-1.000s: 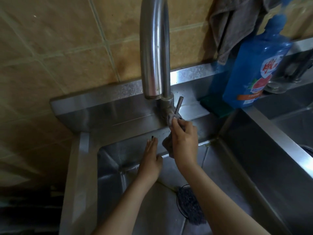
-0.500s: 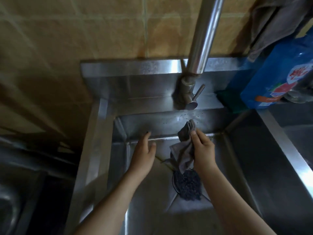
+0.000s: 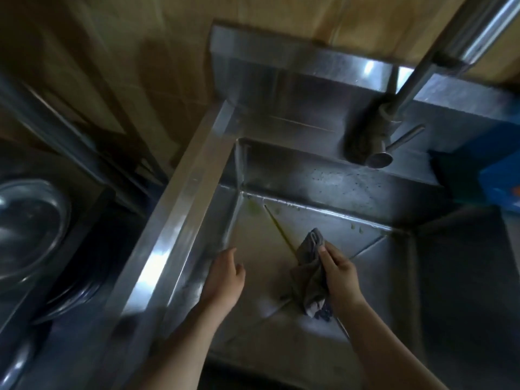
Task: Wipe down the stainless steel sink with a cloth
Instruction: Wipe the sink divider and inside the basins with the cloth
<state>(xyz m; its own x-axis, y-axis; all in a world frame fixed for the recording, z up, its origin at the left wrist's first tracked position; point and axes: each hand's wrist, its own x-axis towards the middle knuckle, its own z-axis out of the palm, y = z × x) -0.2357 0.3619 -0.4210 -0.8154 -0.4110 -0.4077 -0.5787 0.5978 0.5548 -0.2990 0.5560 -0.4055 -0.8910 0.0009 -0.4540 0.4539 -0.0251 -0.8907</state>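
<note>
The stainless steel sink (image 3: 194, 198) fills the middle of the head view, its basin floor streaked with greenish marks near the back left corner. My right hand (image 3: 339, 273) grips a grey cloth (image 3: 308, 273) that hangs down over the basin floor and hides most of the drain. My left hand (image 3: 225, 275) sits low inside the basin near the left wall with relaxed fingers and holds nothing. The tap (image 3: 394, 114) rises from the back ledge at the upper right.
A blue detergent bottle (image 3: 498, 170) stands on the ledge at the far right. Metal bowls (image 3: 31, 223) lie in the dark space left of the sink. Tiled wall runs behind the back ledge.
My right hand left the tap lever and dropped into the basin with the cloth. My left hand moved from the back wall down toward the left wall. The view swung left.
</note>
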